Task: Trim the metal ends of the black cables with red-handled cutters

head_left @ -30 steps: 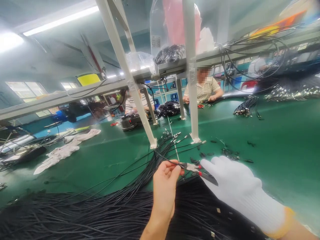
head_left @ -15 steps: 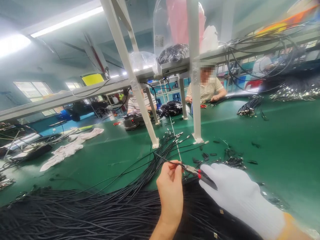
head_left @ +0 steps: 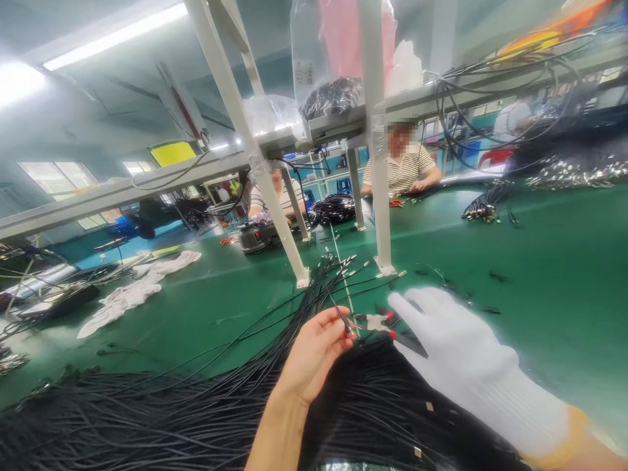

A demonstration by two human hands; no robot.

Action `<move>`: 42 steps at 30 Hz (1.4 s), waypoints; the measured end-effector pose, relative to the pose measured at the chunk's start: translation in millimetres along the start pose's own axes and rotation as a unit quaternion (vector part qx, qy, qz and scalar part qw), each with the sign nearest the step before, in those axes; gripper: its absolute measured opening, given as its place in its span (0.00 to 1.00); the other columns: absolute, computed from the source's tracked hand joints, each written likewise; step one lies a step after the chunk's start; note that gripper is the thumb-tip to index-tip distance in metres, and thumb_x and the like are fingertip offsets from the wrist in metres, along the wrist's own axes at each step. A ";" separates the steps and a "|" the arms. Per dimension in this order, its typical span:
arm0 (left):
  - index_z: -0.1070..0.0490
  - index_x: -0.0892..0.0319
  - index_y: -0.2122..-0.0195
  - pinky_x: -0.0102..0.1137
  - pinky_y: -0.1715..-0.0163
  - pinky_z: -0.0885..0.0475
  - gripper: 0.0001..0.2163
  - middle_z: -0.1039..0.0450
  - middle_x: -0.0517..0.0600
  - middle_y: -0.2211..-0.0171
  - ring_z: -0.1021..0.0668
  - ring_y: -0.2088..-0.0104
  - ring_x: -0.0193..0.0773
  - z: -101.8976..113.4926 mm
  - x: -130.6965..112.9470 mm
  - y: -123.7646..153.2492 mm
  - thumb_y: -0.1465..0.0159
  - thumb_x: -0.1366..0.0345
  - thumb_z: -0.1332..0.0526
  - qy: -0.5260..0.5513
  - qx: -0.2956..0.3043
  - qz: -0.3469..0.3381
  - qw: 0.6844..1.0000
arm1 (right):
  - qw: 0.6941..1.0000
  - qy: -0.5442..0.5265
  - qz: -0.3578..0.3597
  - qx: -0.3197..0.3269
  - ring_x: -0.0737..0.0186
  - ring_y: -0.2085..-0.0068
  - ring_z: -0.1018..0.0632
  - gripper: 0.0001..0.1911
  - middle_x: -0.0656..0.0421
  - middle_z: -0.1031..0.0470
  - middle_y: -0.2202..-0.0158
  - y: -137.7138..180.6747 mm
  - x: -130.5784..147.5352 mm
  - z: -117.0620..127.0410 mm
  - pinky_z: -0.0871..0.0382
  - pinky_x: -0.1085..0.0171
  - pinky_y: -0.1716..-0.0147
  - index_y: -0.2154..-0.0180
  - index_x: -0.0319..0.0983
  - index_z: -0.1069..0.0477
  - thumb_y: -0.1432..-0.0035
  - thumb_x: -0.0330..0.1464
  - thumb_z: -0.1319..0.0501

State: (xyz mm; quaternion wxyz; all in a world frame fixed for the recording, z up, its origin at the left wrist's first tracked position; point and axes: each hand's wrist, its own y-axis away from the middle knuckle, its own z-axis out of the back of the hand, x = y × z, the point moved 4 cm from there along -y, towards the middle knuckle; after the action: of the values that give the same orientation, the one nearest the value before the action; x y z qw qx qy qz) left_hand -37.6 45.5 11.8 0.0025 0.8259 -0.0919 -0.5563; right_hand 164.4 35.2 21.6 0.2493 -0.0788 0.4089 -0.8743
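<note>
My bare left hand (head_left: 316, 347) pinches the end of a black cable (head_left: 337, 302) between thumb and fingers. In my right hand (head_left: 456, 347), which wears a white glove, is a pair of pliers (head_left: 377, 322) with dark handles and red near the joint. The jaws are parted and point left, close beside the left fingertips. Whether they touch the cable end I cannot tell. Below both hands spreads a thick heap of black cables (head_left: 147, 412). A bundle of them (head_left: 289, 340) runs up past my left hand to metal-tipped ends (head_left: 349, 260).
White shelf posts (head_left: 380, 196) stand on the green table (head_left: 554, 261) ahead. A white cloth (head_left: 122, 297) lies at left, near a dark grey device (head_left: 252, 239). Across the table sits a person in a striped shirt (head_left: 400, 171). A cable bunch (head_left: 485, 201) lies at right.
The plier jaws have opened and come away from the cable. My left hand has turned and tilted the cable end downward. The whole view has shifted slightly.
</note>
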 end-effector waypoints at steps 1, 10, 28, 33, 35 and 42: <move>0.22 0.65 0.59 0.27 0.66 0.29 0.15 0.24 0.51 0.69 0.24 0.70 0.31 -1.0 0.3 0.5 0.46 0.66 0.27 -0.005 0.006 0.003 1.000 | 1.000 -0.005 0.006 0.002 0.50 0.57 0.27 0.20 0.50 0.27 0.58 -0.1 1.4 -0.7 0.30 0.57 0.64 0.48 0.35 0.31 0.40 0.36 0.40; 0.19 0.64 0.60 0.28 0.66 0.30 0.15 0.24 0.50 0.70 0.24 0.71 0.31 -1.0 -3.9 1.7 0.47 0.63 0.27 -0.088 0.022 0.015 0.996 | 0.999 -0.019 0.045 -0.015 0.46 0.54 0.28 0.21 0.47 0.28 0.56 -0.3 4.0 -3.3 0.30 0.53 0.60 0.47 0.32 0.31 0.38 0.37 0.41; 0.17 0.64 0.63 0.27 0.70 0.33 0.13 0.23 0.51 0.76 0.27 0.75 0.30 2.4 -8.5 5.5 0.48 0.62 0.28 -0.201 0.052 0.047 0.977 | 0.994 0.061 0.062 0.067 0.58 0.69 0.31 0.12 0.57 0.28 0.71 1.9 4.8 -3.0 0.52 0.63 0.75 0.60 0.41 0.26 0.42 0.40 0.37; 0.18 0.65 0.63 0.27 0.70 0.32 0.16 0.24 0.50 0.76 0.27 0.75 0.30 5.6 -8.1 6.5 0.49 0.61 0.27 -0.204 0.068 0.065 0.974 | 0.991 0.057 0.056 0.103 0.59 0.72 0.32 0.07 0.59 0.30 0.74 0.2 7.3 -2.0 0.57 0.63 0.75 0.67 0.43 0.27 0.45 0.38 0.34; 0.18 0.66 0.62 0.27 0.69 0.31 0.17 0.25 0.50 0.75 0.27 0.75 0.30 6.9 -8.3 6.7 0.50 0.60 0.26 -0.200 0.070 0.069 0.975 | 0.990 0.046 0.047 0.121 0.59 0.73 0.32 0.06 0.60 0.30 0.75 0.5 7.9 -2.6 0.58 0.63 0.75 0.69 0.43 0.28 0.46 0.36 0.33; 0.20 0.64 0.64 0.27 0.68 0.28 0.17 0.24 0.50 0.72 0.23 0.72 0.32 4.7 -4.4 3.1 0.52 0.62 0.23 -0.074 0.065 0.069 0.993 | 0.989 0.021 0.010 0.147 0.63 0.77 0.33 0.03 0.63 0.30 0.76 1.6 7.3 -1.0 0.57 0.64 0.76 0.70 0.44 0.29 0.44 0.33 0.36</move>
State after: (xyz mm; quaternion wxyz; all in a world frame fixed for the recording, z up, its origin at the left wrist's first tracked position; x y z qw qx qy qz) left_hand -44.0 43.6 14.4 -0.0201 0.7727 -0.1845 -0.6071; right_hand 158.4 31.3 19.2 0.2582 -0.0187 0.2818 -0.9239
